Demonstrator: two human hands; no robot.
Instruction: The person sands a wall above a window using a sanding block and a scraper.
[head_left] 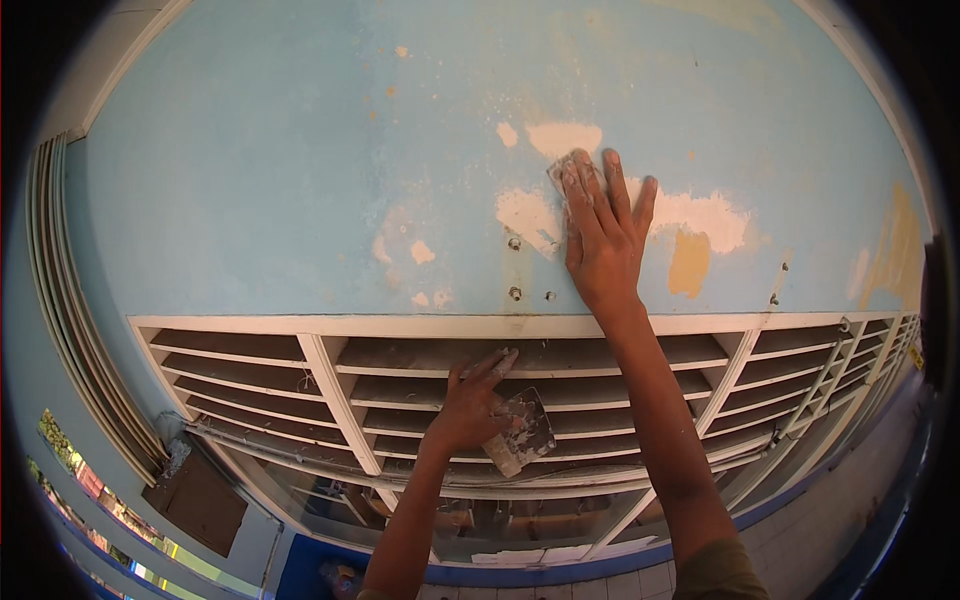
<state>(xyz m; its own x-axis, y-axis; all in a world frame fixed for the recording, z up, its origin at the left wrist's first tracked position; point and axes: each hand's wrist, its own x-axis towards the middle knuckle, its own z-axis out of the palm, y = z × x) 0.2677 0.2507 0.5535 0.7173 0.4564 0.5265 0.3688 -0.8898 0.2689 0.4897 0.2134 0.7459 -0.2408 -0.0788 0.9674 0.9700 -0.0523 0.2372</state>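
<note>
My right hand (608, 245) is raised against the light blue wall, fingers stretched over a small flat putty scraper (558, 172) pressed to it. Fingers and scraper are smeared with pale putty. Around it lie whitish filler patches: a rounded patch (565, 137) above, a ragged patch (528, 218) to its left and a wider patch (705, 218) to its right. Lower down, in front of the slatted opening, my left hand (468, 408) grips a dark, squarish putty-smeared plate (527, 428) by its edge. Its thumb is largely hidden.
White louvre slats (540, 390) in a white frame run below the wall. Several bolts (515, 294) stick out of the wall. Vertical pipes (75, 320) line the left corner, above a brown panel (200, 500). A yellowish patch (688, 265) marks the wall at right.
</note>
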